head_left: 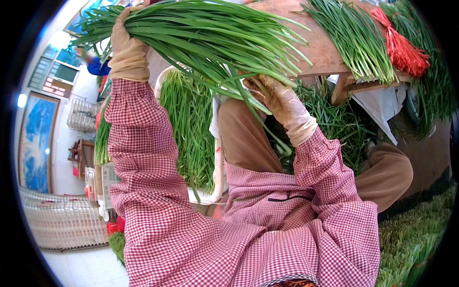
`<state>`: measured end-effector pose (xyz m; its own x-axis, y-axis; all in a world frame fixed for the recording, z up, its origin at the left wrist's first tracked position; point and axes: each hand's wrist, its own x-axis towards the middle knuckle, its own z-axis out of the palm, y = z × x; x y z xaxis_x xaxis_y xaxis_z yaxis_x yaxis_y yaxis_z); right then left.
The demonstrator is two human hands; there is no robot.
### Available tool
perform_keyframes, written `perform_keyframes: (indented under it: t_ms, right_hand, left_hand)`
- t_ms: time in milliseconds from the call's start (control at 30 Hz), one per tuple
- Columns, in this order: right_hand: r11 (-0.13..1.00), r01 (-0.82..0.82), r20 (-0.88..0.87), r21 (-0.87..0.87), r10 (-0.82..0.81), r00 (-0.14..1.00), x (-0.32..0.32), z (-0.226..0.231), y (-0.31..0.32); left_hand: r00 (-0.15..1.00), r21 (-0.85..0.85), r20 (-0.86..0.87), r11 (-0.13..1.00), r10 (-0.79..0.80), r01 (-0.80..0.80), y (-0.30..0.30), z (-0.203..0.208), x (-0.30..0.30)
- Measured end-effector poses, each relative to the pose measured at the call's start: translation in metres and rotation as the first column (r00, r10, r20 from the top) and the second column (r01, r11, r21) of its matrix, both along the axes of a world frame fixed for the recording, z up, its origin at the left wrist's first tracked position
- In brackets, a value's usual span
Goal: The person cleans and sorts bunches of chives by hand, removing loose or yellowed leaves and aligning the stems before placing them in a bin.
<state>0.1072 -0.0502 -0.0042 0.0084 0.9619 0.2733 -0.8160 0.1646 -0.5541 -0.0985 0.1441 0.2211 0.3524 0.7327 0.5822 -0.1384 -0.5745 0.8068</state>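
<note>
A big bunch of garlic chives stretches across the top, its leafy ends to the left and pale stem ends to the right. My left hand, in a tan glove, is closed round the leafy part and holds it up. Below the stem ends, my right hand, in a stained glove, has its fingers closed on a few chive stems; some of these hang down past the wrist. The palm side of the right hand is partly hidden by leaves.
More chives lie in a white-rimmed basket left of my knee. On the wooden table lie a chive bundle and red plastic ties. Loose leaves are heaped beneath it. Stacked bundles stand at lower right.
</note>
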Motion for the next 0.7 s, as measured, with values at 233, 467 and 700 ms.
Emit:
perform_keyframes:
  t_ms: [233, 467, 700]
  right_hand:
    - [0.993, -0.116, -0.302, 0.011, 0.114, 0.947, 0.004, 0.012, -0.014]
    - [0.966, -0.076, 0.0, 0.247, 0.078, 0.997, 0.04, -0.022, -0.034]
    - [0.744, 0.362, 0.479, -0.561, -0.064, 0.875, 0.088, -0.114, -0.066]
  left_hand:
    - [0.97, -0.256, 0.075, 0.936, -0.23, 0.241, 0.011, 0.012, -0.008]
    - [0.946, -0.169, 0.235, 0.949, -0.224, 0.266, -0.001, 0.004, -0.013]
    - [0.993, 0.061, -0.12, 0.998, -0.009, 0.016, -0.019, 0.009, -0.021]
